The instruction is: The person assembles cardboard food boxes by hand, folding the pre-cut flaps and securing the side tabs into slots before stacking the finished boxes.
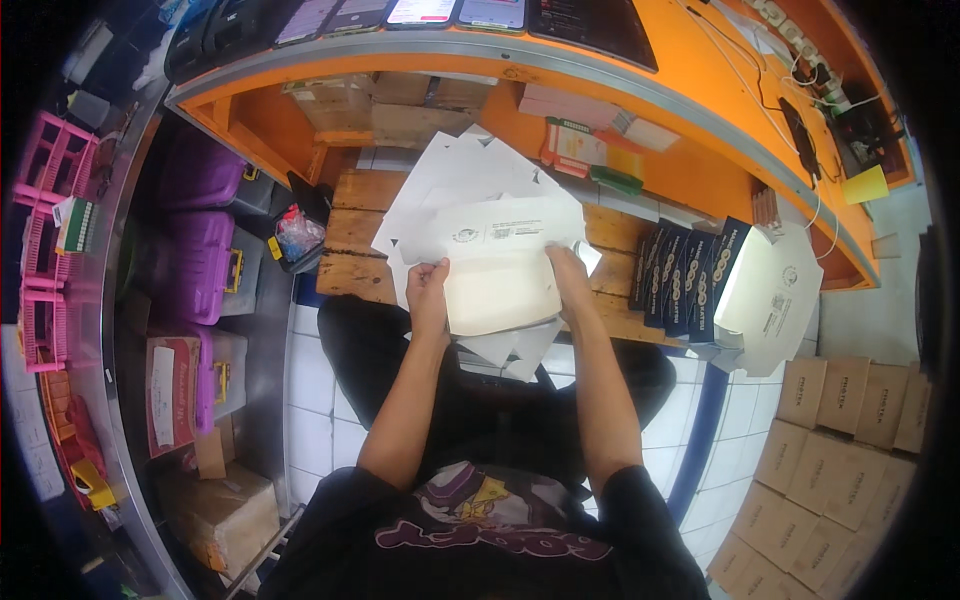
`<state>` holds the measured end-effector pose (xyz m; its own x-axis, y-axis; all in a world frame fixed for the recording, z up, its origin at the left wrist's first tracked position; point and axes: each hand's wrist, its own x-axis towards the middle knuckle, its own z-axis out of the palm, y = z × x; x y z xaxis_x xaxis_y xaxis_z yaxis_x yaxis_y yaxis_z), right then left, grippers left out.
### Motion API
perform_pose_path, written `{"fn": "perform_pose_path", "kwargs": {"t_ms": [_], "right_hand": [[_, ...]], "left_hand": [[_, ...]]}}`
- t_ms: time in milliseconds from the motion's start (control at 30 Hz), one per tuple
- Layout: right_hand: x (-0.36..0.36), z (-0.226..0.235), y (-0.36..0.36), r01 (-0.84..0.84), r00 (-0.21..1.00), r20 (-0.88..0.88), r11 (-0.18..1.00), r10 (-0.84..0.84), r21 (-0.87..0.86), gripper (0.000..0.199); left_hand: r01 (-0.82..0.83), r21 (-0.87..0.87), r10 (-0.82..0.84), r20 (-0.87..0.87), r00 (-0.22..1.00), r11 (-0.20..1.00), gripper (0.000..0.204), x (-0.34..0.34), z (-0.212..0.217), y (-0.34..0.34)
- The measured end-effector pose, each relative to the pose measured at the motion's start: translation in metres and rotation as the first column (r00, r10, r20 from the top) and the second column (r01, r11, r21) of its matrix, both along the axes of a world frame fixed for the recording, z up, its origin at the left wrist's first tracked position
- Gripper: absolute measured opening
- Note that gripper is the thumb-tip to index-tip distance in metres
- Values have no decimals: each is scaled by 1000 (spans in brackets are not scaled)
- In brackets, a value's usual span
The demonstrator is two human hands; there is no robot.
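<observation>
A white cardboard food box [503,295], partly folded, is held before me over the low wooden bench. Its far panel carries small dark print and a round mark. My left hand [430,297] grips the box's left side, thumb on top. On the opposite side my right hand [570,280] pinches the edge near the fold. Beneath and beyond the box lies a fanned pile of flat white cardboard blanks [440,175]. Fingers under the box are hidden from sight.
Dark blue folded boxes [690,275] stand in a row at the bench's right end, beside white box pieces [780,300]. An orange counter [690,75] with phones runs across the far side. Brown cartons [830,480] are stacked lower right; purple-lidded bins [200,250] fill the left shelf.
</observation>
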<state>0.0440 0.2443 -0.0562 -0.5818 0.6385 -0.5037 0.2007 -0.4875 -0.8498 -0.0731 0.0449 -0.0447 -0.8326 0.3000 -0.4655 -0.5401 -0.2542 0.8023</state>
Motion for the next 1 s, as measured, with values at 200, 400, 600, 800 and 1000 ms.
{"fn": "perform_pose_path", "kwargs": {"t_ms": [200, 400, 600, 800, 1000], "right_hand": [[8, 13, -4, 0, 1000, 6, 997, 0, -74, 51], [55, 75, -36, -378, 868, -53, 726, 494, 575, 98], [63, 154, -74, -442, 858, 224, 440, 463, 782, 133], [79, 170, -80, -462, 860, 387, 187, 332, 867, 131], [71, 170, -92, -421, 864, 357, 121, 355, 899, 124]], "left_hand": [[38, 38, -38, 7, 999, 999, 22, -3, -7, -3], [144, 443, -255, 203, 945, 885, 44, -23, -7, -37], [198, 453, -350, 282, 893, 869, 48, -9, 10, -38], [235, -375, -310, -153, 938, 897, 37, -2, 78, -51], [569, -359, -670, -463, 580, 740, 36, 42, 152, -13]]}}
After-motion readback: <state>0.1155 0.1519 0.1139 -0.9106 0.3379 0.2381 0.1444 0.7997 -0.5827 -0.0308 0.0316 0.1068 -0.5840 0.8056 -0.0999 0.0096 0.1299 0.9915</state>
